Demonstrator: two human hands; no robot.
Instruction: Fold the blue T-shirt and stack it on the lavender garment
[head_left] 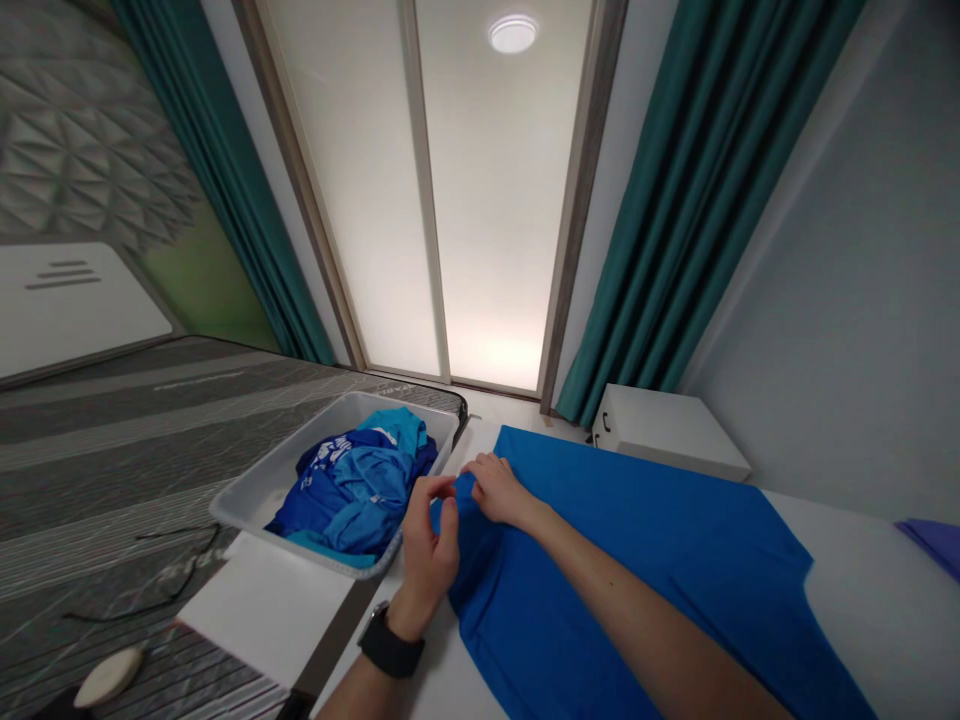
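Left hand: your left hand point(427, 560) is closed in a pinch on a gathered edge of the blue T-shirt point(622, 570).
Right hand: your right hand point(499, 490) grips that same edge, just beside your left.
Shirt: spread on the white table point(862, 620), its near edge bunched between your hands.
Beside it: a gray plastic tray point(247, 510) holding crumpled blue clothes point(352, 495).

And here's the left wrist, carrying a black watch point(391, 640) on a thick black strap, right behind the left hand point(429, 560). Over on the other side, the right forearm point(645, 610) runs bare, one tiny dark speck on it, up toward the right hand point(502, 492), bare as well.
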